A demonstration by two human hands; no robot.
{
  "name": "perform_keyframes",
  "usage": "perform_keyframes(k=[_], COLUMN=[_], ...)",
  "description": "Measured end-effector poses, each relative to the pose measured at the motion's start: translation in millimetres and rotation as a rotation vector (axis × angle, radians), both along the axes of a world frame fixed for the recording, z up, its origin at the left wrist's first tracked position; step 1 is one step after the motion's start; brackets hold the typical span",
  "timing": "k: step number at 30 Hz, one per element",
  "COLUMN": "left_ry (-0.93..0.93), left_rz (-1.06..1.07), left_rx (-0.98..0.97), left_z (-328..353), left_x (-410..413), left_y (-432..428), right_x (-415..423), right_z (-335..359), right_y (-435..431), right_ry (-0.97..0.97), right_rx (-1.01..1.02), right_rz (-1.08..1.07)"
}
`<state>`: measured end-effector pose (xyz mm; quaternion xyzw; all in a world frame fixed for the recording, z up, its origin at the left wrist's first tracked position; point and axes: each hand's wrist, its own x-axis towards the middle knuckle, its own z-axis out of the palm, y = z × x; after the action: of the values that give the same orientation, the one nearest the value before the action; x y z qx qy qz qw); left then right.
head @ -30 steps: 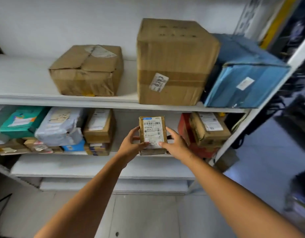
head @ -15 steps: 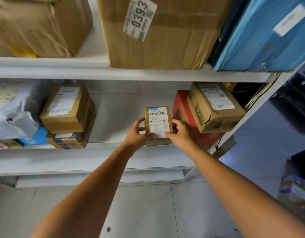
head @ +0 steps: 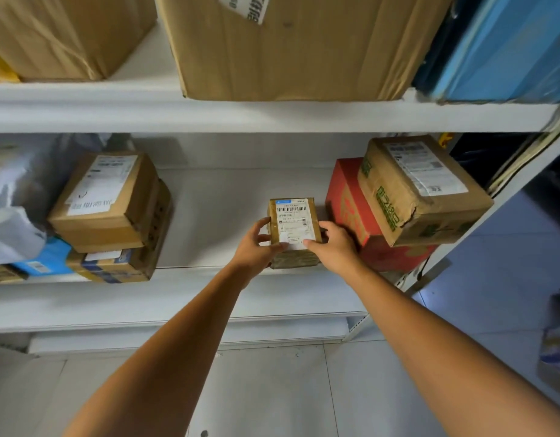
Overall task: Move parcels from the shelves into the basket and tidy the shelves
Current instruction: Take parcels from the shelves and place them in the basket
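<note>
Handling small parcel (head: 294, 230), mid shelf (head: 178, 298).
You're clamping it w/ left hand (head: 256, 247) & right hand (head: 334, 244), fingers wrapped round its sides, near front edge; be keeping it level, clear of red box (head: 351, 209).

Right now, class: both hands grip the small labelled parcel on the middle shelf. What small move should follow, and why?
Probably draw the small parcel straight back off the shelf: left hand and right hand clasp its sides, and the red box sits close beside it.
</note>
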<state>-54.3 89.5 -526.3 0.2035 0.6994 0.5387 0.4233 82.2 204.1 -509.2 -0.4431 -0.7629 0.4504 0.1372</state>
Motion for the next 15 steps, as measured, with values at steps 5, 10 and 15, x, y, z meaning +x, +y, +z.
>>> perform_keyframes(k=[5,10,15], left_ry=[0.078,0.372,0.519], left_rz=[-0.016,-0.086,-0.032], left_rx=[-0.098,-0.355,-0.502], left_z=[5,32,74], left_x=[-6,-15,-32], left_y=[-5,-32,-87], right_x=[-6,-5,-25], right_z=[8,43,82], right_y=[3,-3,-20], right_ry=[-0.09,-0.302,-0.359], right_rx=[0.057,0.341,0.308], right_rz=[0.081,0.213,0.36])
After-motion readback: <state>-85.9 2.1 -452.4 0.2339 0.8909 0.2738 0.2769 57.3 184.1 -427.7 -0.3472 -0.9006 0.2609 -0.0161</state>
